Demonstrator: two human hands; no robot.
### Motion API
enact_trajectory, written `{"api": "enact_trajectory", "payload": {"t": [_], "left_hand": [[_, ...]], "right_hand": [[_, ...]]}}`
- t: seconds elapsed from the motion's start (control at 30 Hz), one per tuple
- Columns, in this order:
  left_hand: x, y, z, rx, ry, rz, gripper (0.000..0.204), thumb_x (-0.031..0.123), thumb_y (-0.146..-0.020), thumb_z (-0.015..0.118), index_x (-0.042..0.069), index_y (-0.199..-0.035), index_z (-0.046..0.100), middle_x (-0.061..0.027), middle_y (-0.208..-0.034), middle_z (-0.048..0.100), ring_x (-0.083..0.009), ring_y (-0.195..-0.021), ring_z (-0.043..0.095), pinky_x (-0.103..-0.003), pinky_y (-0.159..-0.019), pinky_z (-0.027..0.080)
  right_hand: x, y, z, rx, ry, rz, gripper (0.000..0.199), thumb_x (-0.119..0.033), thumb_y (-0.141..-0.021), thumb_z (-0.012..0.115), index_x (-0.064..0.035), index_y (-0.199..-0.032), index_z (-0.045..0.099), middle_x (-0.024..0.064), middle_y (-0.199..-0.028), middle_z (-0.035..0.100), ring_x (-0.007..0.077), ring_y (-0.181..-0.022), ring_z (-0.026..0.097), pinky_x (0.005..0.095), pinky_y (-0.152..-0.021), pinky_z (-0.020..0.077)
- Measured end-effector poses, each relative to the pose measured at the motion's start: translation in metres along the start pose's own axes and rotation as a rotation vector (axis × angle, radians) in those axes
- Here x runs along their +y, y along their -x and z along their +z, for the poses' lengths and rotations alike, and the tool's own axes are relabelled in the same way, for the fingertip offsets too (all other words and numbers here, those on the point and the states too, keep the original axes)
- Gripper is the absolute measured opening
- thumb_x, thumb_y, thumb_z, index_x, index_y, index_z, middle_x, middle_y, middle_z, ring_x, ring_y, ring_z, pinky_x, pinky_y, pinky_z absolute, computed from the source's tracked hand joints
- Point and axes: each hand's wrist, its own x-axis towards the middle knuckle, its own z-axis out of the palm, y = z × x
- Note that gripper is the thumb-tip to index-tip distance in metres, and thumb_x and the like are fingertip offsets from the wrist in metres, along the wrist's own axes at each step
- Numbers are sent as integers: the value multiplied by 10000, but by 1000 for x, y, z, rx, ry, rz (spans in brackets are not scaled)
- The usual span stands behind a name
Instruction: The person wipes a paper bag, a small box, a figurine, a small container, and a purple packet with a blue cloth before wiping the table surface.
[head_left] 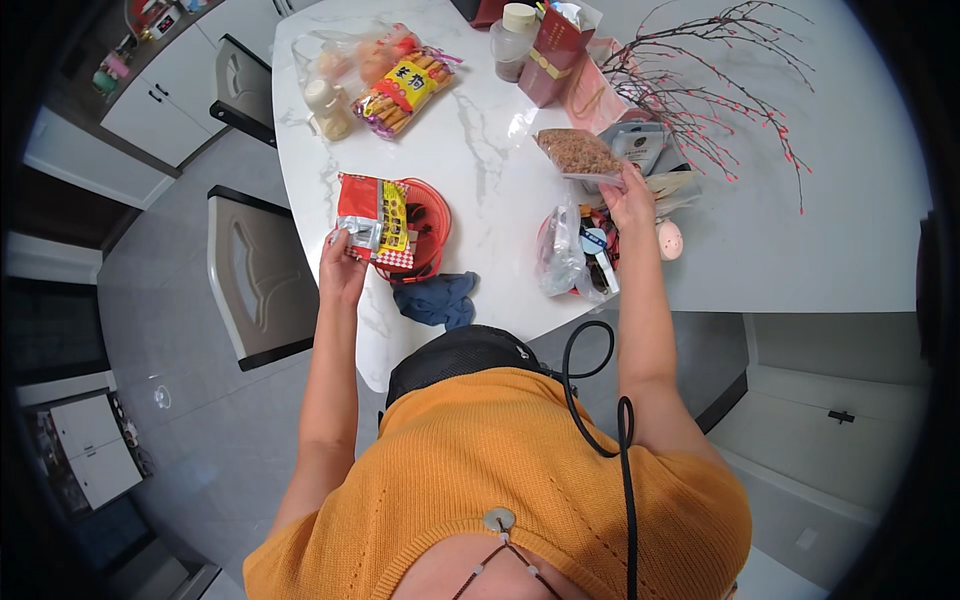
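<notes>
My left hand (343,266) is closed on the lower edge of a red, yellow and silver food packet (372,212). The packet is held over the left part of a round red plastic basket (432,222), hiding much of it; small dark things show inside. Farther right, my right hand (632,200) grips one end of a clear plastic bag of brown granules (578,153). That bag is raised near a grey pouch (638,146). Below it, a crumpled clear plastic bag (560,252) and several small odds and ends sit in a heap. Beside them is a pink egg-shaped thing (670,240).
A bag of snack sticks (408,92), a jar (327,110) and a plastic bag of round things (375,55) lie far left. At the back stand a lidded jar (513,42), a red box (555,58) and budded branches (715,95). A blue cloth (437,300) lies near the front edge. Chairs (255,275) stand left.
</notes>
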Motion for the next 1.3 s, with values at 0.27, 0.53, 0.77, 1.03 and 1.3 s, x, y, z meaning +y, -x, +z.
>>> {"api": "enact_trajectory", "payload": {"t": [0.27, 0.53, 0.77, 1.03, 1.3], "left_hand": [[-10, -10, 1, 20, 4, -28, 257, 79, -817, 536, 39, -1058, 454, -96, -1056, 547, -234, -983, 534, -394, -852, 441], [-17, -18, -1, 35, 11, -48, 291, 88, -810, 550, 55, -1087, 468, -83, -1064, 553, -223, -989, 536, -379, -845, 447], [-21, -21, -1, 5, 18, -51, 252, 73, -814, 535, 38, -1053, 465, -95, -1038, 558, -228, -965, 546, -380, -840, 454], [-24, -21, -2, 7, -6, -75, 262, 94, -806, 552, 39, -1054, 489, -82, -1031, 570, -214, -956, 553, -365, -840, 451], [-21, -15, -2, 10, -11, -59, 265, 99, -813, 541, 35, -1065, 487, -81, -1031, 570, -211, -961, 551, -372, -841, 451]], "right_hand": [[1, -23, -16, 53, 18, 133, 309, -55, -873, 398, 14, -1173, 404, 128, -885, 457, 335, -877, 543, 406, -777, 515], [16, -62, -46, 203, -222, 303, 148, -110, -885, 415, 37, -895, 427, 123, -832, 503, 316, -860, 563, 411, -809, 510], [12, -32, -21, 123, -60, 211, 381, -195, -884, 443, 0, -1187, 317, 198, -1144, 447, 334, -1019, 505, 452, -817, 463], [4, -11, 18, 84, 546, -51, 636, -151, -850, 470, -49, -1346, 84, 200, -1134, 480, 287, -888, 586, 361, -699, 512], [14, -40, 2, 70, 817, -13, 345, -121, -836, 473, 31, -1142, 425, 147, -1022, 565, 238, -814, 610, 323, -654, 519]]}}
